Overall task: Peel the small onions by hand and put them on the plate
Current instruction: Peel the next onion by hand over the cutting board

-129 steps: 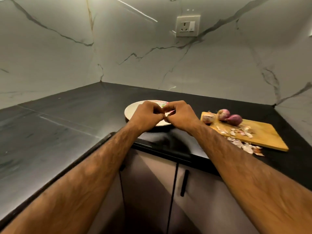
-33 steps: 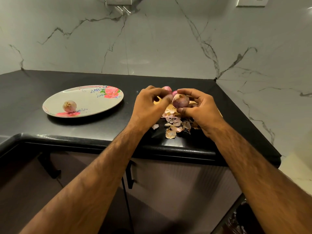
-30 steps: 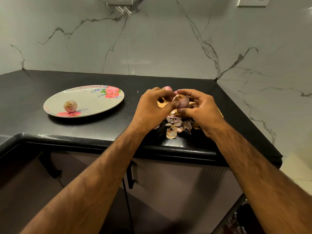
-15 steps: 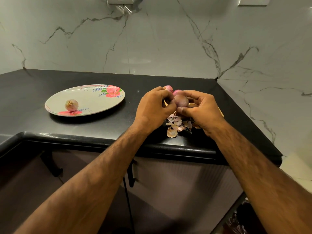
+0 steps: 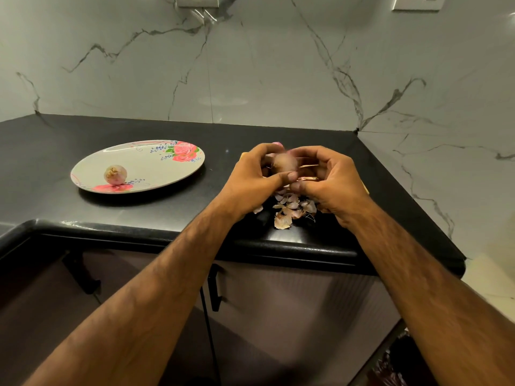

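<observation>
I see my 2 hands meeting over the right part of the black worktop [image 5: 83, 213], a little right of the frame's centre. The left hand [image 5: 250, 179] has its fingers curled over the top of a small onion [image 5: 284, 162] and its thumb pressed in underneath. The right hand [image 5: 331, 182] wraps the same small onion from the other side, with fingers bent round it and the thumb tucked low. The small onion is blurred, so I cannot tell how much skin is on it. The top of a pink onion [image 5: 276, 144] peeks out just above the left fingers.

Directly under the hands, near the worktop's front edge, lies a loose heap of papery peels [image 5: 289, 207].

To the left of the frame, well apart from the hands, sits the oval flowered plate [image 5: 156, 174]. 1 peeled onion [image 5: 115, 174] rests on its left part, beside a red flower print.

Behind everything is a grey marble wall [image 5: 250, 79] with 2 sockets [image 5: 198, 0] cut off at the frame's top edge. Cabinet doors [image 5: 278, 302] fill the lower frame between my forearms.
</observation>
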